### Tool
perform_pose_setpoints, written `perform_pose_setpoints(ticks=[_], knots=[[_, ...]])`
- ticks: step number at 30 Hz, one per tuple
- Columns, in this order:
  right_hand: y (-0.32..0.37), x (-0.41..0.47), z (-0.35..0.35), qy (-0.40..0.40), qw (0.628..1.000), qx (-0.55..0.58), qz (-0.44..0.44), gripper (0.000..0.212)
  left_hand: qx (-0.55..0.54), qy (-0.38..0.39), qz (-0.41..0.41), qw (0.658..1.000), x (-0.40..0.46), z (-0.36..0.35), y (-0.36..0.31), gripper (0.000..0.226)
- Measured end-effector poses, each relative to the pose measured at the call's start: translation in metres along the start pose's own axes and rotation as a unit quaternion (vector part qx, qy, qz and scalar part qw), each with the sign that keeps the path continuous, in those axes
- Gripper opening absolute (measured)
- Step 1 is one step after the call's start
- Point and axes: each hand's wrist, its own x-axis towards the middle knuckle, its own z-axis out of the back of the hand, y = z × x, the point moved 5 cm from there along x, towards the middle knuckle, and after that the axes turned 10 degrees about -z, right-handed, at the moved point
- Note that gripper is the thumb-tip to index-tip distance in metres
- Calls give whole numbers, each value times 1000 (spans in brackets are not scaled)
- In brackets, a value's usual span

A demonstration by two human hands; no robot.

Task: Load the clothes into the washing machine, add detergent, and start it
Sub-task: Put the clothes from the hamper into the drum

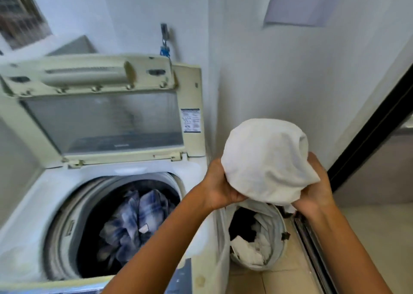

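Two hands hold a bundled white garment (266, 162) in the right-centre of the frame, above a round laundry basket (280, 242) that stands on the tiled floor (368, 238) at lower right. The left hand (220, 186) grips the bundle's left underside, its fingers curled beneath the cloth; the right hand (315, 186) clasps the right side, thumb over the fabric and fingers wrapped below. The basket, just beside the washing machine (29, 204), holds more white and dark clothes. The machine is a top-loader filling the left half of the frame, its lid (100, 124) raised upright and folded back toward the wall. In its drum (67, 224), at lower left, lies a blue-and-white checked shirt (134, 217) with a small pale tag. A printed sticker (190, 120) sits on the lid's right edge, its writing too blurred to read. A tap (165, 39) with a blue fitting shows on the wall above the machine.
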Motion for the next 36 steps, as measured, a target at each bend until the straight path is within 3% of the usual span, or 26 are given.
perform_pose_setpoints(ticks=[2,4,6,8,10,13,16,21,24,30,34,36], knots=[[-13,-12,-32,9,999,-31,0,53,38,-5,-29,999,-26,25,-19,32],[-29,-15,-59,53,997,-56,-23,15,76,-15,-47,996,-45,53,-33,26],[-43,-13,-83,97,990,-98,-28,26,104,-49,-61,991,-65,90,-47,23],[-56,-7,-103,116,982,-149,-16,15,121,-78,-81,986,-80,119,-59,28],[-74,-6,-130,151,969,-195,-23,26,123,-104,-112,981,-96,132,-71,33],[-98,3,-159,169,955,-240,-39,35,163,-158,-193,955,-130,158,-97,23],[-118,12,-189,195,946,-252,-55,36,167,-95,-201,961,-154,192,-119,45],[-137,32,-224,206,936,-280,-56,36,162,-125,-283,937,-173,217,-150,23],[-140,38,-242,207,940,-268,-51,24,177,-126,-302,928,-177,225,-162,25],[-142,42,-258,211,940,-268,-23,6,50,-61,-294,953,-179,222,-164,39],[-143,42,-261,197,941,-275,25,25,44,-65,-293,953,-174,226,-161,36],[-141,40,-264,197,941,-272,44,31,96,-73,-279,953,-170,228,-160,52]])
